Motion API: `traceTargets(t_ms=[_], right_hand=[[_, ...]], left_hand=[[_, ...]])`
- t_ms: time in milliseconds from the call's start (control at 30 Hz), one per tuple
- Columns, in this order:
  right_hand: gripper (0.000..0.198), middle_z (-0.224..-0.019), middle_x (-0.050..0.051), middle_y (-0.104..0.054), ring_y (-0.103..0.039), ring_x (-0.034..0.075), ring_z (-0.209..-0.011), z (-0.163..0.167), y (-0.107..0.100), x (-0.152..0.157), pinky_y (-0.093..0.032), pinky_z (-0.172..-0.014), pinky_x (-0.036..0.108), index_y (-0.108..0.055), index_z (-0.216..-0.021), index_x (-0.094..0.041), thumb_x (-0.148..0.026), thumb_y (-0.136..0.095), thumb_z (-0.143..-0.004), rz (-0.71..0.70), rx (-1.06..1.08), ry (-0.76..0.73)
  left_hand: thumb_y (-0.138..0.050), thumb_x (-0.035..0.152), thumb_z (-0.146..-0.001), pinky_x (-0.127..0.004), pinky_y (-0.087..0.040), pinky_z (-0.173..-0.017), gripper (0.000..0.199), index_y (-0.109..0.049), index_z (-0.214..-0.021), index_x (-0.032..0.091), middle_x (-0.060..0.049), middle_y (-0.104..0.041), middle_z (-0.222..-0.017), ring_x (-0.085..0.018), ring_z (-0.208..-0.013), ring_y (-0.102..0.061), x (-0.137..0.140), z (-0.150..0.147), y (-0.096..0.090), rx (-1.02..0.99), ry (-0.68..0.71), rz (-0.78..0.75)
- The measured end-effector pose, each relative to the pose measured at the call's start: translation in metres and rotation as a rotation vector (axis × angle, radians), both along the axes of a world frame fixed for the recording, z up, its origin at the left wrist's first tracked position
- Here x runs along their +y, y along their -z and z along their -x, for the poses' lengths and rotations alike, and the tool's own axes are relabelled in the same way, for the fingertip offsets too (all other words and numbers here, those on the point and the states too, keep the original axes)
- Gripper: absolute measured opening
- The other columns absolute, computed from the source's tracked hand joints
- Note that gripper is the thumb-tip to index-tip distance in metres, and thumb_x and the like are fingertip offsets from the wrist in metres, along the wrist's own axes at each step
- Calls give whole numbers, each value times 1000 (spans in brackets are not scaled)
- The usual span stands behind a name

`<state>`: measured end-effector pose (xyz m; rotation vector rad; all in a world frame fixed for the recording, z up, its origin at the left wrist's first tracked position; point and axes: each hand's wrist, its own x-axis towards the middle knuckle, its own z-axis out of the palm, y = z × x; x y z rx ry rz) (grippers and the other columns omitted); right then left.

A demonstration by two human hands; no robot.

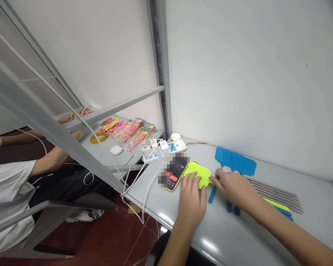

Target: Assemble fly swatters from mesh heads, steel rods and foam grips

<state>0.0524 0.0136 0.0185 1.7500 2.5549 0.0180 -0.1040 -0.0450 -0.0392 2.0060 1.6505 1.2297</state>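
Observation:
A yellow-green fly swatter head [200, 170] with a perforated face lies on the grey tabletop. My left hand [191, 195] rests over its near side, fingers bent on the face and thumb at the edge. At its neck, my right hand [230, 186] is closed in a pinch on a thin metal rod [215, 173]; only the tip shows. Several blue fly swatters [243, 163] lie overlapped behind the right hand, their blue handles [212, 195] pointing toward me. Bare metal rods [280, 192] are fanned out to the right, beside yellow-green and blue handles [277, 204].
A phone [174, 173], partly blurred out, lies left of the swatter head. Behind it sits a power strip [179, 146] with chargers and white cables. Grey metal posts [162, 74] separate a second table with bagged colourful pieces [133, 131], where another person [11, 188] works.

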Motion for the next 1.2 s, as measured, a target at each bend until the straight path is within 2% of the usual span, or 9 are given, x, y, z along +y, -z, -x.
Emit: traceTargets(t_ms=[100, 267, 433, 667, 800, 933, 1000, 1100, 1200], right_hand=[[30, -67, 6, -65, -64, 26, -64, -12, -6, -9, -20, -49, 27, -51, -86, -21, -42, -34, -98, 33, 69, 28], [25, -62, 3, -61, -59, 21, -56, -32, -19, -35, -19, -48, 28, -47, -81, -22, -36, -34, -97, 116, 140, -43], [17, -69, 2, -64, -58, 19, -57, -49, -31, -62, -23, -48, 26, -47, -85, -23, -29, -35, -96, 235, 263, -95], [27, -80, 3, -68, -63, 20, -69, -99, -35, -92, -39, -58, 27, -57, -89, -24, -41, -37, -97, 223, 431, 47], [29, -92, 4, -72, -67, 21, -77, -118, -39, -100, -44, -63, 29, -63, -102, -26, -40, -37, -98, 149, 430, 32], [28, -96, 3, -72, -67, 22, -78, -128, -43, -103, -43, -63, 30, -61, -109, -26, -39, -38, -98, 161, 357, 2], [28, -93, 3, -72, -66, 22, -77, -134, -44, -103, -43, -63, 31, -61, -105, -26, -38, -37, -98, 184, 341, 1], [29, -85, 2, -70, -64, 21, -74, -148, -47, -101, -43, -64, 31, -60, -93, -24, -39, -36, -97, 260, 386, 14], [31, -86, 2, -68, -62, 20, -76, -172, -55, -96, -45, -69, 30, -60, -91, -24, -41, -34, -97, 451, 544, 6]], left_hand=[[-44, 17, -92, -50, -29, -109, 23, -52, -114, 18, -11, -54, -125, -25, -121, -44, -2, -2, -5, -23, 12, -30], [-43, 22, -95, -38, -40, -96, 23, -50, -116, 21, -8, -57, -114, -21, -108, -49, -6, -23, -27, -172, 148, 28], [-41, 26, -96, -28, -39, -69, 18, -51, -83, 20, -1, -55, -81, -16, -77, -51, -10, -46, -42, -174, 401, 202], [-38, 34, -98, -26, -37, -65, 27, -48, -77, 20, 2, -49, -71, -14, -69, -48, -4, -37, -47, -299, 322, 247], [-36, 31, -99, -30, -39, -74, 26, -52, -81, 21, 0, -56, -79, -17, -79, -52, -3, -43, -60, -48, 385, 208], [-46, 32, -95, -49, -31, -95, 15, -58, -92, 23, -3, -63, -96, -23, -94, -53, -12, -69, -69, 388, 429, -4], [-47, 33, -94, -53, -30, -98, 16, -58, -95, 22, -5, -63, -91, -25, -92, -55, -17, -88, -70, 534, 477, -69], [-41, 20, -95, -43, -43, -81, 16, -57, -91, 17, -6, -62, -80, -24, -77, -58, -16, -119, -71, 659, 618, -50], [-42, 12, -90, -35, -43, -64, 16, -57, -87, 17, -7, -65, -79, -24, -70, -61, -3, -147, -76, 693, 737, -54]])
